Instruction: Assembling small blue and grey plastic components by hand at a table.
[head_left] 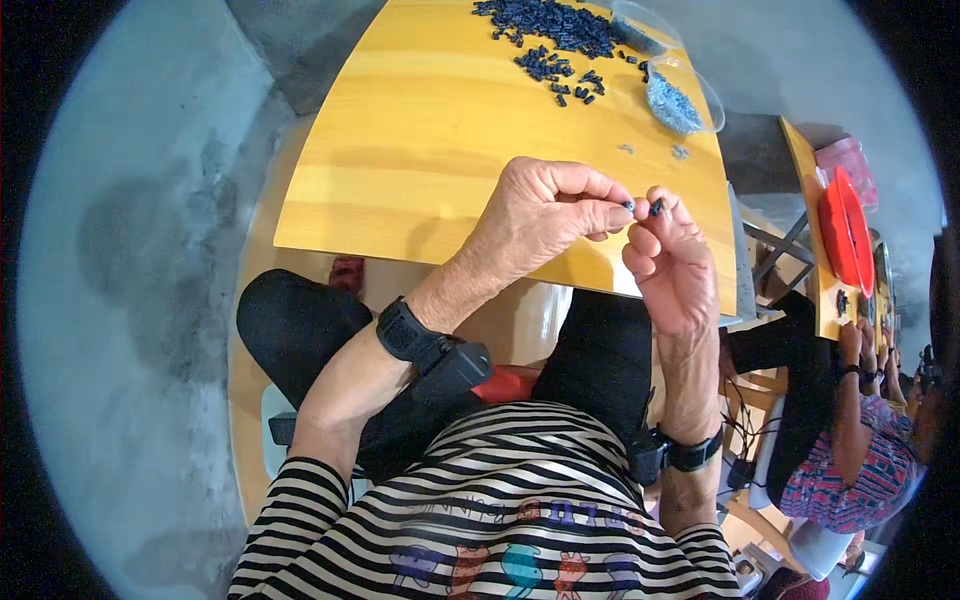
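My left hand [545,215] is pinched, thumb against forefinger, on a small shiny bluish piece [629,206]; its exact kind is too small to make out. Close beside it, my right hand [682,265] holds a small dark blue block-like part [656,208] between thumb and fingertips. The fingertips of both hands nearly meet above the yellow table [400,170]. Past them lie a few small silvery pieces [680,152]. A clear bowl [712,105] behind these holds many small silvery pieces.
Many dark blue parts [555,28] are heaped at the table's far side, next to a second clear bowl [655,22]. On the right, a person [850,460] works at another yellow table [828,310] with a red basin [845,232]. A grey wall [130,250] stands left.
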